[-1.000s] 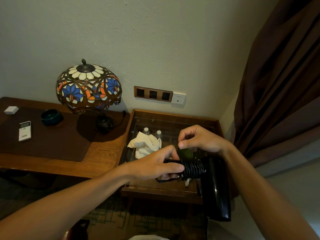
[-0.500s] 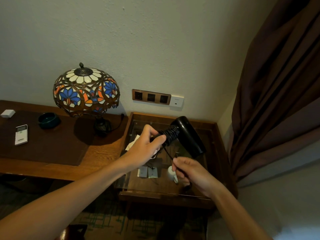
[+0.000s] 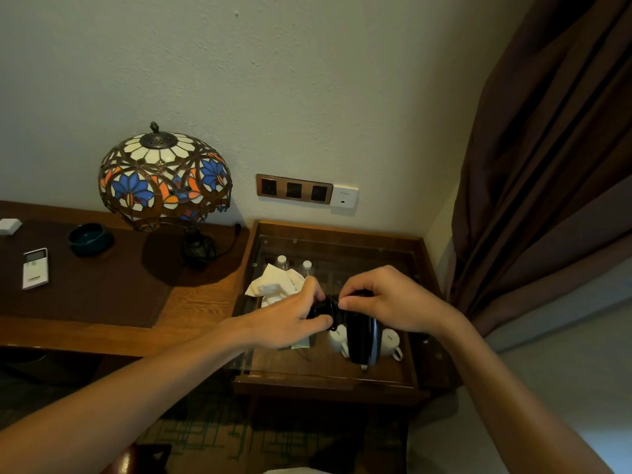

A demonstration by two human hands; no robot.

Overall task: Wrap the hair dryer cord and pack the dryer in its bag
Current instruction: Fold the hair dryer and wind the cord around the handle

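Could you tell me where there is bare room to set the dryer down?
Free: brown desk mat between the white remote and stained-glass lamp; glass table top behind the hands. Crowded: around the cream cloth bag.

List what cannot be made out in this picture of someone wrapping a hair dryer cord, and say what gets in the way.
All in the head view:
- Hair dryer handle: covered by the left hand and right hand.
- Cord end and plug: hidden behind the fingers.
- Cups: partly blocked by the dryer body.
- Cloth: too crumpled to tell whether it is the bag.
- Remote labels: too small.
- White box: cut off by the left edge.
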